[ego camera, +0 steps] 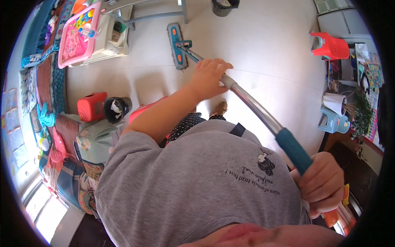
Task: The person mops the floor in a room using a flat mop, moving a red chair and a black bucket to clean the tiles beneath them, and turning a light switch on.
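Note:
A flat mop with a teal and grey head (178, 46) rests on the pale tiled floor ahead of me. Its metal pole (257, 106) slants from there down towards my right side. Around the pole's middle, beside a grey collar (227, 81), my left hand (209, 79) is closed. My right hand (324, 185) is wrapped around the end of the teal handle grip (293, 149), close to my body. Part of that grip is hidden inside the fist.
Left are a pink tray of toys (75, 37), a red stool (92, 106), a black bin (115, 109) and a cloth-covered sofa (58, 83). A metal-legged table (154, 17) and dark bucket (222, 9) stand ahead. Right are red (334, 46) and blue stools (333, 121).

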Available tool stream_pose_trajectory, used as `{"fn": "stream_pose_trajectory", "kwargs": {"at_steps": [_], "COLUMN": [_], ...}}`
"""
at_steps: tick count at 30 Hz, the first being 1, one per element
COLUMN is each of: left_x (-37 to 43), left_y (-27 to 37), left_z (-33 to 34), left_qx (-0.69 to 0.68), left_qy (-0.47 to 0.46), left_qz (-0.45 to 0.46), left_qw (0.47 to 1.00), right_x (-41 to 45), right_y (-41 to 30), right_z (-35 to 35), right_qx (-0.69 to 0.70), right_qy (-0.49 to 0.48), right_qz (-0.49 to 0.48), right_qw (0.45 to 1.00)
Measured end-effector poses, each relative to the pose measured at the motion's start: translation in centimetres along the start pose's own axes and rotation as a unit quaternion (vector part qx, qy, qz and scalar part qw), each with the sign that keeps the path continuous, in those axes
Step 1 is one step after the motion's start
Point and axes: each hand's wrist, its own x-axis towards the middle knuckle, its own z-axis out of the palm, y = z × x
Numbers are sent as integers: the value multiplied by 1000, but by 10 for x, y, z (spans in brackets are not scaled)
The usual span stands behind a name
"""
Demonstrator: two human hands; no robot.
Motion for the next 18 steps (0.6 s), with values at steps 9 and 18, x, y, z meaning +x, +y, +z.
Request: {"fn": "stream_pose_trajectory", "kwargs": {"at_steps": [9,18], "left_x": [22,40], "left_y": [-62,-130], "left_z": [22,33], "left_qx": [-143,-62], "left_qy": [39,24], "left_qz": [-2,-2], "left_qw": [989,998], "right_x": [58,52], "right_y": [74,111], "right_z": [30,40], "right_qx": [-60,-188], "right_qy": [-88,8], "right_qz": [78,97], "right_qw": [991,977]}}
